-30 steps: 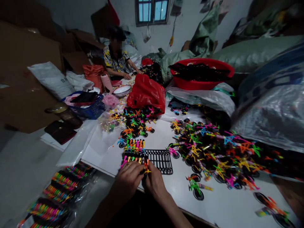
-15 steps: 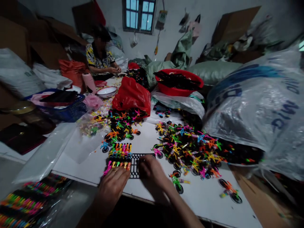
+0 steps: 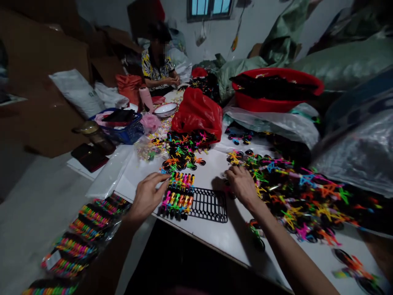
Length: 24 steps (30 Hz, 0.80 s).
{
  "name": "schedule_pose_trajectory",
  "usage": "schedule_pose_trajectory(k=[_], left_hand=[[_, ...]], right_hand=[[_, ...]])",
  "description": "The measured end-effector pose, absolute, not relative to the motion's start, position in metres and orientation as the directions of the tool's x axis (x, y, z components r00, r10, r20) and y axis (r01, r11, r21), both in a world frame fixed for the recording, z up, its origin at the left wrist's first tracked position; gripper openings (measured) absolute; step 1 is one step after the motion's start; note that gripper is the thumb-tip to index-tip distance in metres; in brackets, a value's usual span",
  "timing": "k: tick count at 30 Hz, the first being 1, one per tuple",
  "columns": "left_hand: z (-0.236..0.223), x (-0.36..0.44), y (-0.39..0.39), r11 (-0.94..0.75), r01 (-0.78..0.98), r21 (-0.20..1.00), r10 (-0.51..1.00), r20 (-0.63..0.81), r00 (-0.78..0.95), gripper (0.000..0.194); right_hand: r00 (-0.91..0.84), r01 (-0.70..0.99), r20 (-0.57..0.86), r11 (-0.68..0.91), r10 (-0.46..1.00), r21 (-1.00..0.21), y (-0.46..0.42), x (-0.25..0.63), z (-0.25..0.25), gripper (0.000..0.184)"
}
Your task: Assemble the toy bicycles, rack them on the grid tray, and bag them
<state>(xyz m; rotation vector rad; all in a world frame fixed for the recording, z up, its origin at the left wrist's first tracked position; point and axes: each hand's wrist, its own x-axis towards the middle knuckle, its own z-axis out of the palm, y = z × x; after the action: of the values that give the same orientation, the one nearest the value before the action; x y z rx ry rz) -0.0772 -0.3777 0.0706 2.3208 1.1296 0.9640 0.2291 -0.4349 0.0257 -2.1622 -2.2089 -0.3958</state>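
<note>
My left hand [image 3: 150, 193] is at the left end of a black plastic grid rack [image 3: 210, 205], its thumb and fingers apart, beside two rows of colourful toy bicycles [image 3: 181, 199] standing on that rack. The rack's right part shows bare slots. My right hand [image 3: 242, 185] is at the left edge of a loose pile of toy bicycles [image 3: 288, 184]. Its fingers curl down around a pink toy bicycle, mostly hidden under them. A green toy bicycle [image 3: 255, 234] lies by my right forearm.
More toy bicycles [image 3: 184, 155] spill from a red bag [image 3: 198, 112]. A red basin [image 3: 276, 88] and a large plastic sack [image 3: 353, 151] stand right. A blue basket [image 3: 127, 127] sits left. Filled racks [image 3: 73, 246] lie below the table. Another person [image 3: 159, 65] sits at the far end.
My right hand has left the rack and moved right to the pile. My left hand has come off the front row to the rack's left end. The view has turned left.
</note>
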Motion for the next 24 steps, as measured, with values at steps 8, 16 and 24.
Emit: schedule_pose_trajectory(k=[8, 16, 24], left_hand=[[0.049, -0.012, -0.380, -0.871, 0.423, 0.249, 0.478, 0.235, 0.846, 0.011], [0.024, -0.021, -0.379, -0.850, 0.399, 0.344, 0.507, 0.328, 0.797, 0.016], [0.031, -0.019, -0.382, -0.858, 0.396, 0.328, 0.498, 0.335, 0.800, 0.018]], right_hand=[[-0.230, 0.957, 0.108, 0.245, 0.967, -0.153, -0.435, 0.182, -0.004, 0.022], [0.349, 0.920, -0.036, -0.349, 0.937, -0.178, -0.414, 0.165, 0.001, 0.020], [0.306, 0.588, -0.015, -0.202, 0.952, -0.783, -0.435, 0.161, -0.007, 0.006]])
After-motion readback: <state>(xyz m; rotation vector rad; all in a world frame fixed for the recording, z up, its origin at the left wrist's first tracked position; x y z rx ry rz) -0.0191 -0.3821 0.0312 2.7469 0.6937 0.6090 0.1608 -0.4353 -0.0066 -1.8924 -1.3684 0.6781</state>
